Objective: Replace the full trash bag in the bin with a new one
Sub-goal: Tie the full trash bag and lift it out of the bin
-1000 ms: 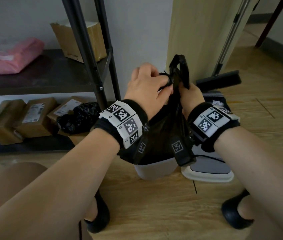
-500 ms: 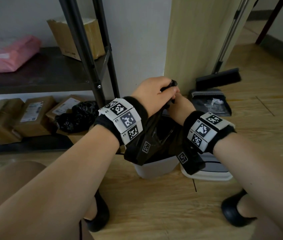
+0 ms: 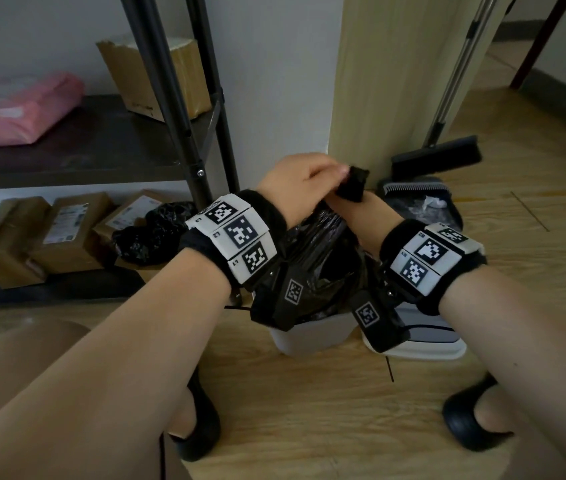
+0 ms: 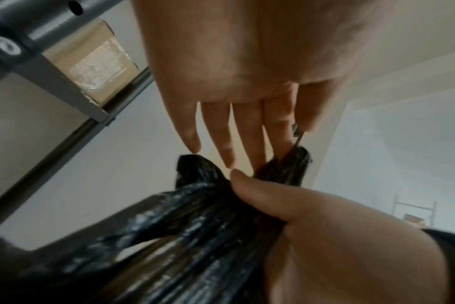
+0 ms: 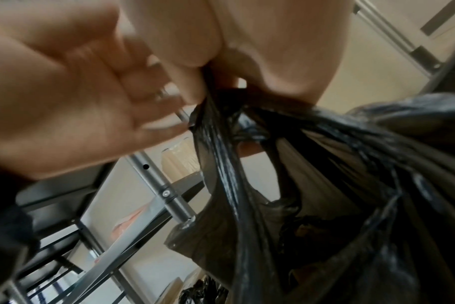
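A full black trash bag (image 3: 319,268) sits in a small white bin (image 3: 309,337) on the wooden floor between my shoes. My left hand (image 3: 338,174) hovers over the bag's top and pinches a short black handle end (image 3: 352,183) between thumb and forefinger; its other fingers are extended in the left wrist view. Just below it, my right hand (image 3: 350,211) grips the gathered neck of the bag (image 4: 221,205). In the right wrist view its fingers (image 5: 179,90) curl round a twisted strip of the bag (image 5: 221,156).
A white lid (image 3: 423,344) lies right of the bin. A dustpan (image 3: 423,206) and broom (image 3: 437,154) stand behind, against a wooden panel. A dark metal shelf (image 3: 184,133) at left holds cardboard boxes, a pink package and crumpled black bags (image 3: 149,233).
The tall bag handle loop held up a second ago has been drawn down. Both hands dropped lower onto the bag's top, and my left hand now holds only a short end.
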A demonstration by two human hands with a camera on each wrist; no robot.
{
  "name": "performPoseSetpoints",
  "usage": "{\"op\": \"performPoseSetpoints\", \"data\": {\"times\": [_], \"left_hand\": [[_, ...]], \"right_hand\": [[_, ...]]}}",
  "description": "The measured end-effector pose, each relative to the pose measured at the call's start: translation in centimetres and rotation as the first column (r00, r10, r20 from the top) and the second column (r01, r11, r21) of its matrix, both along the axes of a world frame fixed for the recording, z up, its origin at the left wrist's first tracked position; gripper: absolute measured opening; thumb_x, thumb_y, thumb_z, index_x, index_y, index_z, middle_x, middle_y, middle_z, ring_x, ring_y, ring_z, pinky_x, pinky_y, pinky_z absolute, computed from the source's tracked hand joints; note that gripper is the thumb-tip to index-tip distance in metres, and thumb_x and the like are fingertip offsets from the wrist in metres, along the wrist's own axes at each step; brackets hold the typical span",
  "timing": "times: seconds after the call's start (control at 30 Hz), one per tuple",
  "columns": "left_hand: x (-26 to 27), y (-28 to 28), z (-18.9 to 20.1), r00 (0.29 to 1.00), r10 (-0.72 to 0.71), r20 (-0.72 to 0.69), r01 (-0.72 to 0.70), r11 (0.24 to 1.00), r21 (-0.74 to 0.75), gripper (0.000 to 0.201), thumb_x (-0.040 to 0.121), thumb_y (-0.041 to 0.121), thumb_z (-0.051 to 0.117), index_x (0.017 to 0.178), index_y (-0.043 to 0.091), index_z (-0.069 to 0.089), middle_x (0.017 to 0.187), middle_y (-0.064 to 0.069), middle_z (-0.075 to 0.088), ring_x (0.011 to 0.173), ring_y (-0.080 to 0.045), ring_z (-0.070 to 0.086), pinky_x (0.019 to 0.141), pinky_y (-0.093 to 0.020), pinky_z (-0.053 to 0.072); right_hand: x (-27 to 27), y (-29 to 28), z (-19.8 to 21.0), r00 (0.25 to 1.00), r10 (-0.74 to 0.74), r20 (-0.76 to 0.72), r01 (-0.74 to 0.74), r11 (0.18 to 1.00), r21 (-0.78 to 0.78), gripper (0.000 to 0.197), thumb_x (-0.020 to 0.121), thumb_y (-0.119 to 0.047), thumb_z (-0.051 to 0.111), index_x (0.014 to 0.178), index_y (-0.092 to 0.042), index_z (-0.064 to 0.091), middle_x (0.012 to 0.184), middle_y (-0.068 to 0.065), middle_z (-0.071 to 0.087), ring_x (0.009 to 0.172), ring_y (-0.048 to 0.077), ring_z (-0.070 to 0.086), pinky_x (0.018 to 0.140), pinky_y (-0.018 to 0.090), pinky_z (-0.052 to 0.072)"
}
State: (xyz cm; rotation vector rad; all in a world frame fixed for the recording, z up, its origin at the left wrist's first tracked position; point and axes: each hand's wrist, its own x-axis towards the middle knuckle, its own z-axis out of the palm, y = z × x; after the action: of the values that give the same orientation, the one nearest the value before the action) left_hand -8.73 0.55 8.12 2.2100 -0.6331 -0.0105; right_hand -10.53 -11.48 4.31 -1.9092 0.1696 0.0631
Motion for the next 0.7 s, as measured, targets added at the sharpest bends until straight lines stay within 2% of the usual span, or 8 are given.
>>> {"op": "performPoseSetpoints", "data": {"times": [0.07,0.17,0.23,0.37,0.47,0.57,0.63,0.7], "left_hand": [[0.5,0.7,-0.5,0.991,0.134,0.005,-0.134,0.990,0.033,0.029,0.095,0.024,0.048,0.118,0.011,0.060,0.122,-0.004,0.061,0.111,-0.015,0.056,0.083,-0.012,0.038],[0.8,1.6,-1.8,0.982,0.134,-0.131,-0.109,0.977,0.184,0.043,0.092,0.027,0.055,0.133,0.018,0.048,0.129,-0.006,0.057,0.118,-0.019,0.055,0.095,-0.020,0.036],[0.8,1.8,-2.5,0.984,0.126,-0.123,-0.102,0.978,0.181,0.038,0.089,0.027,0.058,0.126,0.020,0.057,0.115,-0.003,0.065,0.108,-0.016,0.061,0.091,-0.021,0.040],[0.5,1.4,-3.0,0.985,0.165,-0.043,-0.168,0.982,-0.084,0.013,0.084,0.014,0.065,0.094,0.013,0.072,0.076,0.014,0.063,0.075,0.002,0.062,0.079,-0.013,0.048],[0.2,1.1,-2.7,0.989,0.079,-0.122,-0.110,0.954,-0.280,0.026,0.080,0.005,0.069,0.106,0.004,0.067,0.083,0.013,0.062,0.071,0.016,0.059,0.077,-0.002,0.045],[0.0,1.1,-3.5,0.950,0.074,-0.303,-0.108,0.989,-0.098,0.069,0.070,0.022,0.080,0.132,0.017,0.049,0.115,0.008,0.057,0.103,0.000,0.055,0.100,-0.020,0.042],[-0.4,0.9,-4.5,0.946,0.084,-0.313,-0.051,0.993,0.111,0.066,0.067,0.030,0.081,0.126,0.022,0.053,0.119,0.005,0.061,0.108,-0.009,0.058,0.099,-0.025,0.043],[-0.6,0.6,-5.3,0.959,0.074,-0.273,-0.019,0.980,0.199,0.049,0.074,0.031,0.075,0.120,0.021,0.059,0.114,0.001,0.065,0.103,-0.012,0.060,0.088,-0.021,0.042]], "right_hand": [[0.3,-0.4,-0.5,0.996,-0.059,-0.062,0.065,0.993,0.097,0.042,0.091,-0.032,0.053,0.117,0.000,0.059,0.122,0.025,0.061,0.115,0.038,0.058,0.103,0.049,0.044],[0.4,-0.4,-0.9,0.988,-0.065,-0.143,0.091,0.978,0.190,0.051,0.068,-0.050,0.062,0.100,-0.010,0.067,0.112,0.015,0.069,0.107,0.034,0.064,0.101,0.050,0.046],[0.4,-0.4,-1.1,0.988,-0.066,-0.137,0.090,0.979,0.181,0.051,0.078,-0.046,0.061,0.109,-0.006,0.064,0.107,0.009,0.067,0.110,0.034,0.063,0.102,0.049,0.046],[0.6,-0.6,-1.1,0.984,-0.145,-0.105,0.166,0.959,0.231,0.039,0.091,-0.029,0.054,0.114,0.002,0.059,0.088,0.004,0.063,0.095,0.028,0.060,0.101,0.048,0.046],[0.6,-0.6,-1.0,0.982,-0.106,-0.153,0.162,0.894,0.419,0.013,0.091,-0.009,0.054,0.091,0.001,0.062,0.081,0.012,0.062,0.080,0.027,0.061,0.087,0.042,0.050],[0.3,-0.8,-0.6,0.984,-0.053,-0.169,0.130,0.862,0.490,0.015,0.090,-0.004,0.053,0.098,0.005,0.062,0.093,0.019,0.064,0.083,0.029,0.064,0.086,0.039,0.051],[0.3,-1.0,-0.4,0.985,-0.035,-0.170,0.122,0.841,0.527,0.020,0.091,-0.004,0.053,0.105,0.008,0.060,0.105,0.025,0.063,0.094,0.035,0.063,0.088,0.043,0.051],[0.4,-1.2,-0.4,0.984,-0.021,-0.179,0.117,0.829,0.548,0.020,0.091,-0.003,0.052,0.106,0.009,0.058,0.105,0.025,0.062,0.095,0.035,0.063,0.088,0.043,0.051]]}}
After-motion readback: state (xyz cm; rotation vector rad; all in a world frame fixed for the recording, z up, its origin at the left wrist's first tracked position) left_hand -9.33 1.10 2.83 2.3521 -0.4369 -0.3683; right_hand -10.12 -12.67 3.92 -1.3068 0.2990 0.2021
